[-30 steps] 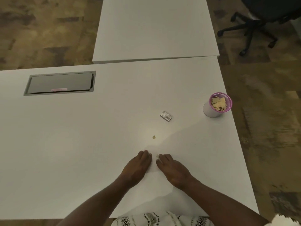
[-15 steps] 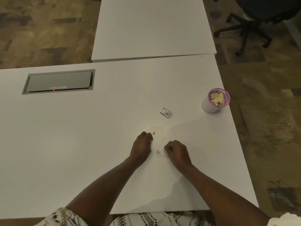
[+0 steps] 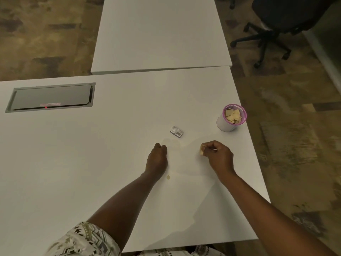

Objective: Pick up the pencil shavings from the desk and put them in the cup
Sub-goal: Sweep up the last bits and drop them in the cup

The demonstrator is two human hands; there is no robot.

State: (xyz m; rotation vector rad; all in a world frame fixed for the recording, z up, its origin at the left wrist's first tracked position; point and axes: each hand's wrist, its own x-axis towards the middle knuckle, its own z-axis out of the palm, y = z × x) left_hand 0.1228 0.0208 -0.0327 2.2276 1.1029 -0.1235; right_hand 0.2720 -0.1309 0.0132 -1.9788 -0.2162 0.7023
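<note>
A white cup with a pink rim stands near the desk's right edge, holding several tan shavings. My right hand is raised a little left and below the cup, its fingers pinched on a tan shaving. My left hand rests curled on the desk to the left, fingers closed; whether it holds a shaving is hidden. One loose shaving lies on the desk just right of my left wrist.
A small metal sharpener lies above and between my hands. A grey cable hatch is set into the white desk at far left. A second white desk adjoins behind. A black office chair stands at top right.
My right hand has lifted and moved right toward the cup with a shaving. My left hand has closed over the spot where the small shaving lay. A loose shaving now shows by my left wrist.
</note>
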